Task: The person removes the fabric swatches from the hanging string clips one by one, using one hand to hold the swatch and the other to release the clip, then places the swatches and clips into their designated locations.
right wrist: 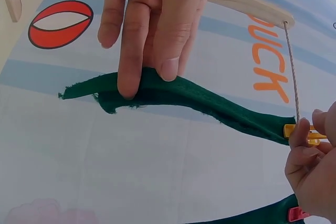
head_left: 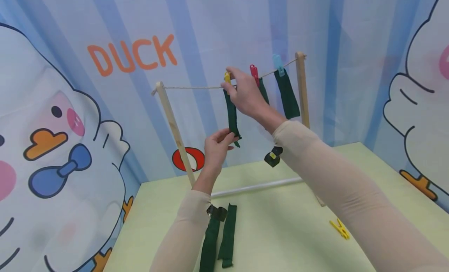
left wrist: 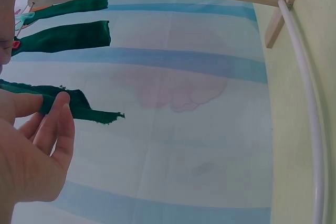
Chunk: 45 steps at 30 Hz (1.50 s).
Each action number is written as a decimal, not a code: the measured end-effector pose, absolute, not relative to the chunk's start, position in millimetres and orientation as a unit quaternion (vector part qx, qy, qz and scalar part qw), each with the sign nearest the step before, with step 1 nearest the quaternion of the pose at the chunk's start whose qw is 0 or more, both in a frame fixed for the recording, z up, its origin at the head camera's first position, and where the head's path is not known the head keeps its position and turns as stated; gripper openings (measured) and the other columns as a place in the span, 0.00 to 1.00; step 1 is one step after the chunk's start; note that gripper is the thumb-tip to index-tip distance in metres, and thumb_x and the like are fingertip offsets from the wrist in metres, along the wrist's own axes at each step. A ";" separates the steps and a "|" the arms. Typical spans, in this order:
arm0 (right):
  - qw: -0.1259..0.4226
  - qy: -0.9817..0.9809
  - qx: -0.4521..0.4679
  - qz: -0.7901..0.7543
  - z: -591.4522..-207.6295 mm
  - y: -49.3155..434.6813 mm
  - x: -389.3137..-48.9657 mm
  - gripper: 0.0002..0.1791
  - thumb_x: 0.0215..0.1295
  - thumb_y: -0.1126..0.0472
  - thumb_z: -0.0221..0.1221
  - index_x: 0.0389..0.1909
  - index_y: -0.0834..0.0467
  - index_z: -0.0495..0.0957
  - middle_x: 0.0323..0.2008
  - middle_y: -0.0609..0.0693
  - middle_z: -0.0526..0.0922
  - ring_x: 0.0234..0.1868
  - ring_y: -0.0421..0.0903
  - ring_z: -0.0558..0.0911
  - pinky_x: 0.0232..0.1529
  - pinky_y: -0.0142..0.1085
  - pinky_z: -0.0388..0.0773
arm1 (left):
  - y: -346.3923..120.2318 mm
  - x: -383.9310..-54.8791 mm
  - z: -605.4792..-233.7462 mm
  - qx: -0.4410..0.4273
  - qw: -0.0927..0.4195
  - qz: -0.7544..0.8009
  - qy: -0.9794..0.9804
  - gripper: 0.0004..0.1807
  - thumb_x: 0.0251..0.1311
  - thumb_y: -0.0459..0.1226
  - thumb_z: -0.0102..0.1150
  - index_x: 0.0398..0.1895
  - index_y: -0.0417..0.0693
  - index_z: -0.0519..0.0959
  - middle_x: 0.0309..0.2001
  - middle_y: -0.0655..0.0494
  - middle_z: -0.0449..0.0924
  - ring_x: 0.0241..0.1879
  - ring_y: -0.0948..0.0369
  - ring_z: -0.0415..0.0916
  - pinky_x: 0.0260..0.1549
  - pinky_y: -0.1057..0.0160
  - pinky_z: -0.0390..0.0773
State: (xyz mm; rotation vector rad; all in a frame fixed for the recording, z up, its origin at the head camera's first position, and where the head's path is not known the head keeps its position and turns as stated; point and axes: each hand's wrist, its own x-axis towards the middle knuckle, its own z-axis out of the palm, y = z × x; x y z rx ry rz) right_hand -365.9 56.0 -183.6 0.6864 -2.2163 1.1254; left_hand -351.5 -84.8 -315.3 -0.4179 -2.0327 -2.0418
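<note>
A pale table (head_left: 280, 225) is carrying a wooden rack (head_left: 302, 89), with a string (head_left: 193, 87) stretching across its top. A dark green cloth strip (head_left: 230, 112) is hanging from the string; two pegged cloths (head_left: 287, 96) are hanging toward its two o'clock, and two loose cloths (head_left: 228, 237) are lying at its six o'clock. The left hand (head_left: 216, 150) is pinching the strip near its lower end, thumb and fingers nearly meeting. At one o'clock from it, the right hand (head_left: 247, 93) is narrowly gripping a yellow peg (head_left: 227, 76) at the strip's top. A spare peg (head_left: 339, 229) is lying at the left hand's four o'clock.
</note>
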 end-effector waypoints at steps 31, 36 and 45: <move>0.345 -0.779 0.281 0.441 -180.7 62.8 -359.4 0.09 0.69 0.61 0.64 0.43 0.63 0.81 0.37 0.53 0.87 0.33 0.46 0.77 0.31 0.33 0.73 | -79.9 -348.4 -315.4 -0.145 0.105 -0.685 -0.706 0.12 0.69 0.35 0.61 0.51 0.41 0.84 0.45 0.48 0.86 0.48 0.51 0.84 0.42 0.62 0.81; 0.363 -0.769 0.287 0.442 -182.0 63.8 -361.1 0.08 0.68 0.61 0.64 0.41 0.63 0.82 0.34 0.53 0.87 0.32 0.44 0.78 0.30 0.34 0.70 | -79.6 -347.8 -317.3 -0.158 0.109 -0.680 -0.708 0.11 0.69 0.35 0.61 0.51 0.40 0.84 0.45 0.47 0.86 0.49 0.47 0.83 0.41 0.62 0.82; 0.388 -0.760 0.271 0.446 -179.6 70.6 -366.7 0.08 0.69 0.61 0.63 0.41 0.63 0.83 0.37 0.54 0.88 0.31 0.44 0.78 0.32 0.33 0.68 | -77.4 -344.6 -318.3 -0.165 0.116 -0.683 -0.702 0.12 0.68 0.33 0.61 0.51 0.38 0.83 0.46 0.46 0.86 0.43 0.57 0.85 0.38 0.64 0.82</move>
